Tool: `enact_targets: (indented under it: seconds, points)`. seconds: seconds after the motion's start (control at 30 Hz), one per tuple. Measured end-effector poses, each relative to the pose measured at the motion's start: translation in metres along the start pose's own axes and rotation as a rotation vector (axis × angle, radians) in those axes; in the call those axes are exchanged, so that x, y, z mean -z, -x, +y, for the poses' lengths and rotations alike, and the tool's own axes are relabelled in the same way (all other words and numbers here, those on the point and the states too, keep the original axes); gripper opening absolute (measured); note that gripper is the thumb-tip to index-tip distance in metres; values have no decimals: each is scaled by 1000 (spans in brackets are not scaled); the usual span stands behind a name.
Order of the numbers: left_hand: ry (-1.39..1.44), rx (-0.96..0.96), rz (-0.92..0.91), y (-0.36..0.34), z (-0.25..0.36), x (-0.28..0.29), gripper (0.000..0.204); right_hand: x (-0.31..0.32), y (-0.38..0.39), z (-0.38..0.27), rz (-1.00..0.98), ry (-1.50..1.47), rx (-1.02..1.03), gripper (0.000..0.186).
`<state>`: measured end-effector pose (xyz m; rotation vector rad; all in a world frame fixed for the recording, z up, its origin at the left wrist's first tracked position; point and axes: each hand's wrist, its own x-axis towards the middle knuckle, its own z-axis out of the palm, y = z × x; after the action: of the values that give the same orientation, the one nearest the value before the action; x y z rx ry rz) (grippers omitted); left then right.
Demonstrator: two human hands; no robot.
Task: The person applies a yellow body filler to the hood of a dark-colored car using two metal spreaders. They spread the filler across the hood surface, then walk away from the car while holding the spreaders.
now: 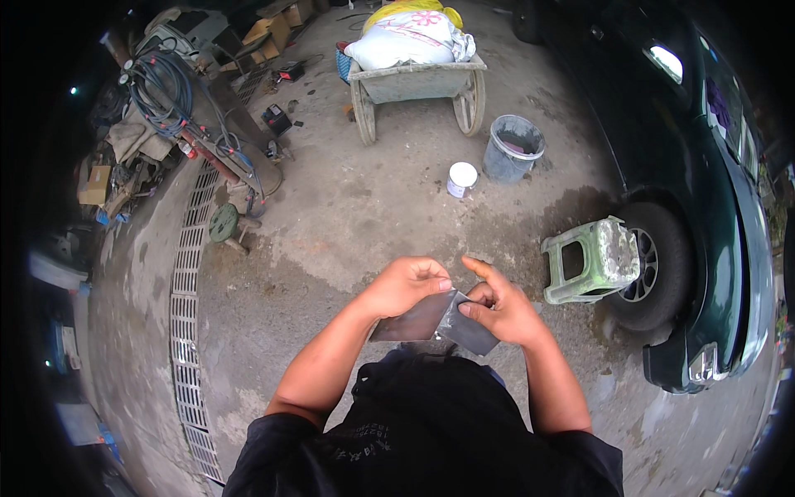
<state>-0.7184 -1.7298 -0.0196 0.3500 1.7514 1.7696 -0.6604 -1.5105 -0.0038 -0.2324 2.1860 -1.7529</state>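
Note:
In front of my body, both hands hold what looks like thin dark sandpaper. My left hand (407,285) is closed, pinching the top corner of a brownish sandpaper piece (407,321) between thumb and fingers. My right hand (502,308) pinches a dark grey sandpaper piece (472,331), its thumb pressed flat on the face and its index finger raised off it. The two pieces meet in a V near the fingertips. Whether they are one folded sheet or two separate ones, I cannot tell. A pale, shiny streak runs down the grey piece's left edge.
A green plastic stool (580,263) lies on its side by the wheel (650,265) of a dark green car (729,232). Ahead are a white tub (461,179), a grey bucket (513,149) and a loaded cart (418,84). A drain grate (185,290) and coiled hoses (161,95) are left.

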Motion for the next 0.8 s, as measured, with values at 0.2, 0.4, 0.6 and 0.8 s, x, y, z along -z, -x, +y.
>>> enact_targets:
  seconds: [0.2,0.4,0.6,0.8]
  points:
    - [67,70,120,5,-3,-1,14,-3,0,3,41,-14,2,67]
    - [-92,61,77,13,0,-2,15,-3,0,19,113,-109,49,61]
    - [-110,3,92,29,-26,8,21,-2,-5,18,234,-215,52,58]
    - [-81,40,214,34,-39,9,20,-9,-17,17,451,-250,79,51]
